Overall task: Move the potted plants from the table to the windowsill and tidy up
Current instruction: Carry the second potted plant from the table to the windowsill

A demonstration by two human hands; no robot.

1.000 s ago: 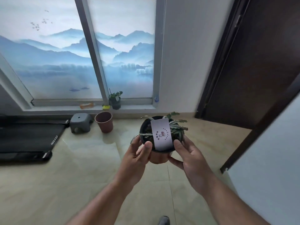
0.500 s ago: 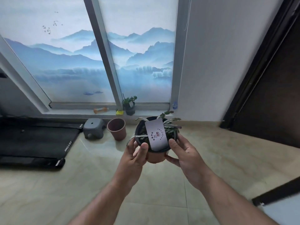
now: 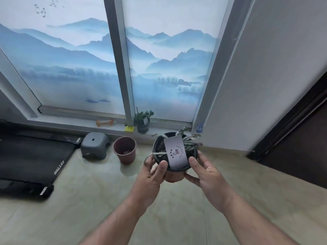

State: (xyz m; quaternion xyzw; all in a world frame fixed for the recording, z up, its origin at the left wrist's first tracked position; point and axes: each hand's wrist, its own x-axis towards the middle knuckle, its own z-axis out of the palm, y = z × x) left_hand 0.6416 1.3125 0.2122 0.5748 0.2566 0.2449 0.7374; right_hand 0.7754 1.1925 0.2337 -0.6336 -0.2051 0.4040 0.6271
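Above the floor (image 3: 106, 200), in front of the person, two hands hold up a small pot (image 3: 174, 175). The left hand (image 3: 150, 175) curls round the pot's left side, with its thumb up on the rim. The right hand (image 3: 207, 174) curls round the right side, with its thumb near the rim too. A plant (image 3: 190, 145) with thin green leaves grows in the pot. A white card (image 3: 176, 154) stands in the soil and leans toward the person.

Past the pot is a low sill (image 3: 79, 121) under a big window (image 3: 70, 59). The window has a blue mountain picture on it. On the sill sits a second plant (image 3: 143, 119) in a dark pot, close to the window's middle bar. A yellow block (image 3: 129, 129) lies just beside it, and an orange thing (image 3: 104, 122) lies further left.

On the floor, near the sill, stand an empty brown pot (image 3: 124, 150) and a grey stool (image 3: 94, 145). A black mat (image 3: 31, 160) lies on the left. A dark door (image 3: 300, 147) is on the right.
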